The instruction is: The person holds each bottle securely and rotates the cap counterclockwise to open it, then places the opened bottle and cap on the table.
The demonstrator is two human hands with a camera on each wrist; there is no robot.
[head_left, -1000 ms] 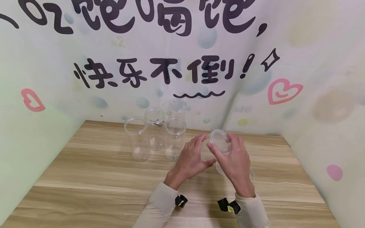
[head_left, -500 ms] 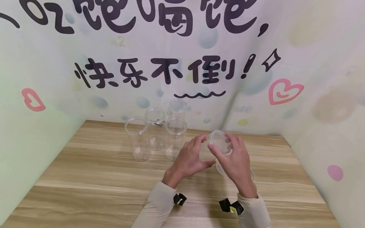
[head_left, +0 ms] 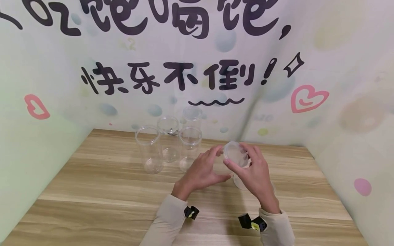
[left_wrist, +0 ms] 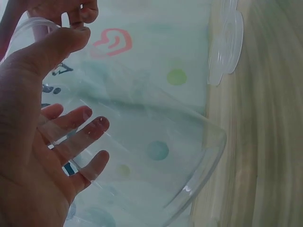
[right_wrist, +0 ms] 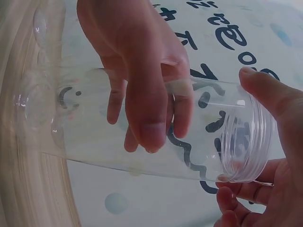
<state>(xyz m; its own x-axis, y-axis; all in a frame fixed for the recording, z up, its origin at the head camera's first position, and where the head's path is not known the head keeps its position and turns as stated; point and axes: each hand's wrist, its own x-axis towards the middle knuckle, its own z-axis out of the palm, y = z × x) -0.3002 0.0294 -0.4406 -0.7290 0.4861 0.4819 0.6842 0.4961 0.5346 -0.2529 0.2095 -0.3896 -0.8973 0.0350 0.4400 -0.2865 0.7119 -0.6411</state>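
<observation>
A tall clear plastic jar (right_wrist: 99,149) hangs tilted between both hands, above the table. My left hand (head_left: 201,171) curls round the jar's body, thumb on one side and fingers on the other; it also shows in the left wrist view, that hand (left_wrist: 28,156) against the clear wall. At the mouth end sits a clear screw lid (head_left: 235,153) with a ridged rim. My right hand (head_left: 255,171) grips this lid by its edge, thumb (right_wrist: 270,92) on one side and fingertips on the other. Part of the jar is hidden behind the left hand in the head view.
Several clear jars stand without lids at the back left of the wooden table (head_left: 101,205), among them a front jar (head_left: 150,153). More clear round lids (left_wrist: 229,47) lie on the table beyond the hands. A printed cloth wall (head_left: 154,102) closes off the back.
The lid has tipped slightly and shifted a little left and down with the right fingers. The right wrist has swung outward to the right, and the left wrist a little left.
</observation>
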